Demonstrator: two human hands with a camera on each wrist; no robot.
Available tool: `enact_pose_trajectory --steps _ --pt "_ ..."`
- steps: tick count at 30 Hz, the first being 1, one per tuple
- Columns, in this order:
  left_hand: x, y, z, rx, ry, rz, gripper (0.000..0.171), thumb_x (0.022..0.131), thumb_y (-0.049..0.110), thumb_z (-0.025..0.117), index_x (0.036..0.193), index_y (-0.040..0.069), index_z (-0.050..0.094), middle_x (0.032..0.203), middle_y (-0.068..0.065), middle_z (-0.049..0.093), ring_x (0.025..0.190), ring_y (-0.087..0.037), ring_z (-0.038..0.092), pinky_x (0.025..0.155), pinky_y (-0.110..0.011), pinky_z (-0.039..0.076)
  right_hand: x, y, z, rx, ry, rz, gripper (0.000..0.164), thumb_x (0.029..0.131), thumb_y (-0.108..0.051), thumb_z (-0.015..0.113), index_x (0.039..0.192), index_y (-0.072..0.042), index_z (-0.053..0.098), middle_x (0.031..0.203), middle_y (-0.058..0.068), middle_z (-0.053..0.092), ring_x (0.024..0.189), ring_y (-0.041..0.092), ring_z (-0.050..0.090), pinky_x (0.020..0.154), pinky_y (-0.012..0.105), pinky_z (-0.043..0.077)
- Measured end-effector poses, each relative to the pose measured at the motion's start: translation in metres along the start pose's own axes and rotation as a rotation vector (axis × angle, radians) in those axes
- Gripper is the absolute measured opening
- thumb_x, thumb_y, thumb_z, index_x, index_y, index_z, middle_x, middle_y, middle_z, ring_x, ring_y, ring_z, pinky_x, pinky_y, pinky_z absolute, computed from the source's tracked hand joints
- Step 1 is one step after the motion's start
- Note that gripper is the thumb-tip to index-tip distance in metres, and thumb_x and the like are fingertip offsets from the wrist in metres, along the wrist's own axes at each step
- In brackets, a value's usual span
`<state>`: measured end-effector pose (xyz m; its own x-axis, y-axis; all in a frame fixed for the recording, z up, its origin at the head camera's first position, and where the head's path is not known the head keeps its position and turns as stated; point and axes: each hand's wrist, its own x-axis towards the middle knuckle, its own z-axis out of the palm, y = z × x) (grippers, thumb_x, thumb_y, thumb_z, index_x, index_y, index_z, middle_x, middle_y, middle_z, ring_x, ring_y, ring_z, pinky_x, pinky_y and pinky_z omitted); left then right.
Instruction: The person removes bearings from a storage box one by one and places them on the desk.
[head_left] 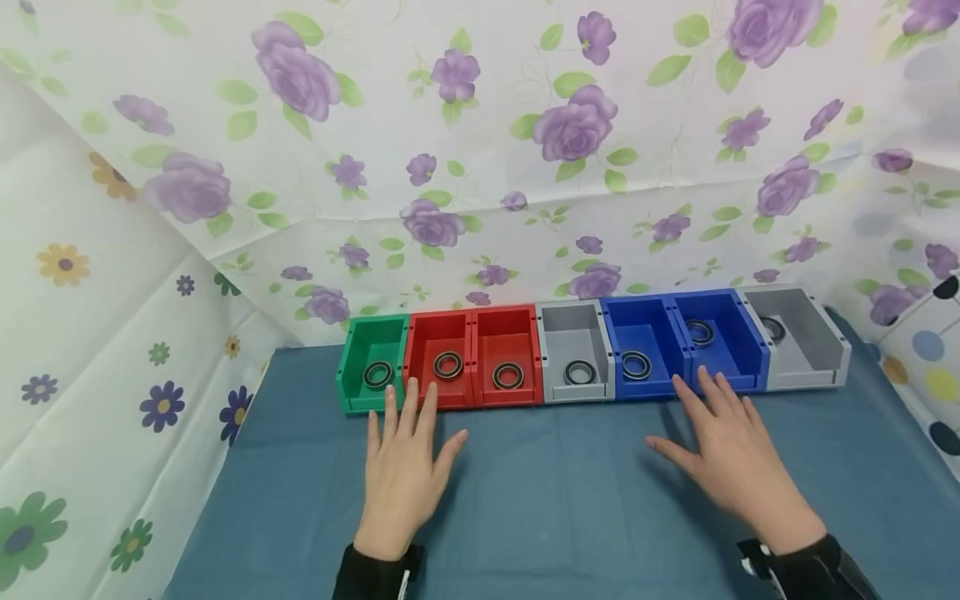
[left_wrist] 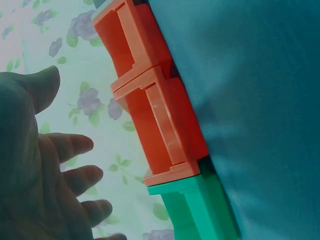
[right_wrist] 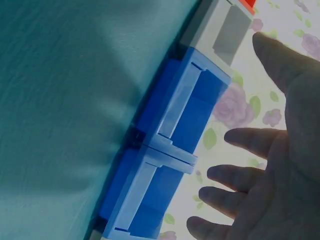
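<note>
A row of bins crosses the table, each with a black-rimmed ball bearing inside. From the left come a green bin [head_left: 357, 403], two red bins [left_wrist: 167, 125], a grey bin [head_left: 577, 393], two blue bins [right_wrist: 175, 107] and another grey bin [head_left: 806, 379]. My left hand [head_left: 401, 479] is spread, its fingertips in front of the green and first red bins, holding nothing. My right hand [head_left: 731, 458] is likewise spread and bare, nearest the right blue bin. One bearing [head_left: 377, 375] lies in the green bin; another bearing [head_left: 772, 329] is partly hidden by the right grey bin's wall.
Blue cloth [head_left: 555, 500] covers the table in front of the bins. Behind them rises a white sheet with purple flowers [head_left: 577, 125]. A flower-patterned sheet [head_left: 112, 375] hangs at the left, and a dotted one [head_left: 930, 358] at the right.
</note>
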<state>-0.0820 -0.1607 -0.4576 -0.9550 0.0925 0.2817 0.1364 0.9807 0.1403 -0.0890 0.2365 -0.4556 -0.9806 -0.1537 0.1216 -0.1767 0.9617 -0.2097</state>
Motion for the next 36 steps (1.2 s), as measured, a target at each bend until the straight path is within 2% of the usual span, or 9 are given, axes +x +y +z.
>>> enact_pose_trajectory --steps 5,9,17,23,26,28,31,33,36 --pt "0.006 0.002 -0.004 -0.055 0.055 0.032 0.078 0.088 0.060 0.048 0.150 0.019 0.022 0.153 -0.010 0.015 0.139 -0.028 -0.002 0.107 -0.053 0.004 0.010 -0.006 -0.007 0.034 0.088 0.051 0.097 0.079 -0.077 0.042 0.146 -0.007 0.030 0.144 0.028 0.026 0.129 0.047 0.021 0.094 0.068 0.023" --pt "0.009 0.004 -0.007 -0.090 0.085 0.044 0.077 0.088 0.053 0.053 0.149 0.018 0.023 0.151 -0.012 0.019 0.139 -0.026 0.002 0.107 -0.052 0.011 0.022 -0.014 -0.014 0.107 0.116 0.112 0.094 0.081 -0.073 0.046 0.142 -0.003 0.035 0.139 0.030 0.032 0.119 0.051 0.034 0.088 0.068 0.029" --pt "0.014 0.010 -0.007 -0.111 0.095 0.074 0.075 0.087 0.047 0.059 0.148 0.015 0.027 0.148 -0.014 0.025 0.138 -0.028 0.011 0.106 -0.050 0.018 0.050 -0.030 -0.010 0.207 0.183 0.114 0.073 0.085 -0.045 0.063 0.138 -0.001 0.041 0.135 0.028 0.040 0.119 0.046 0.038 0.092 0.061 0.033" --pt "0.016 0.016 -0.004 -0.123 0.066 0.080 0.074 0.088 0.046 0.059 0.147 0.014 0.028 0.148 -0.012 0.027 0.137 -0.026 0.017 0.106 -0.046 0.019 0.072 -0.041 0.003 0.255 0.127 0.104 0.070 0.088 -0.044 0.060 0.139 0.000 0.040 0.136 0.025 0.040 0.122 0.041 0.038 0.095 0.057 0.033" --pt "0.016 0.018 -0.003 -0.132 0.059 0.084 0.072 0.088 0.045 0.059 0.146 0.013 0.032 0.147 -0.012 0.029 0.136 -0.026 0.020 0.105 -0.046 0.023 0.081 -0.044 0.009 0.270 0.120 0.098 0.067 0.090 -0.042 0.058 0.137 0.002 0.041 0.132 0.023 0.045 0.112 0.035 0.049 0.086 0.051 0.043" --pt "0.016 0.019 -0.003 -0.134 0.066 0.095 0.069 0.087 0.044 0.060 0.144 0.011 0.036 0.145 -0.013 0.033 0.135 -0.028 0.023 0.104 -0.047 0.025 0.086 -0.048 0.011 0.292 0.113 0.106 0.066 0.091 -0.041 0.057 0.136 0.005 0.041 0.119 0.023 0.055 0.087 0.029 0.060 0.068 0.043 0.049" --pt "0.015 0.019 -0.002 -0.128 0.069 0.100 0.066 0.087 0.043 0.061 0.140 0.009 0.041 0.142 -0.013 0.037 0.133 -0.030 0.026 0.102 -0.048 0.028 0.091 -0.054 0.013 0.326 0.087 0.137 0.066 0.091 -0.039 0.058 0.135 0.007 0.040 0.082 0.014 0.061 0.050 0.018 0.049 0.043 0.033 0.041" --pt "0.014 0.018 -0.002 -0.126 0.057 0.094 0.064 0.087 0.043 0.060 0.139 0.009 0.043 0.140 -0.014 0.040 0.133 -0.029 0.027 0.103 -0.048 0.028 0.094 -0.057 0.014 0.345 0.058 0.164 0.068 0.090 -0.039 0.058 0.136 0.007 0.039 0.063 0.006 0.052 0.041 0.015 0.041 0.038 0.031 0.037" --pt "0.012 0.017 -0.002 -0.117 0.032 0.088 0.062 0.088 0.044 0.059 0.138 0.009 0.044 0.138 -0.013 0.042 0.133 -0.028 0.027 0.104 -0.047 0.026 0.096 -0.060 0.016 0.344 0.030 0.192 0.069 0.089 -0.041 0.059 0.134 0.008 0.040 0.055 0.001 0.046 0.042 0.013 0.042 0.038 0.029 0.037"
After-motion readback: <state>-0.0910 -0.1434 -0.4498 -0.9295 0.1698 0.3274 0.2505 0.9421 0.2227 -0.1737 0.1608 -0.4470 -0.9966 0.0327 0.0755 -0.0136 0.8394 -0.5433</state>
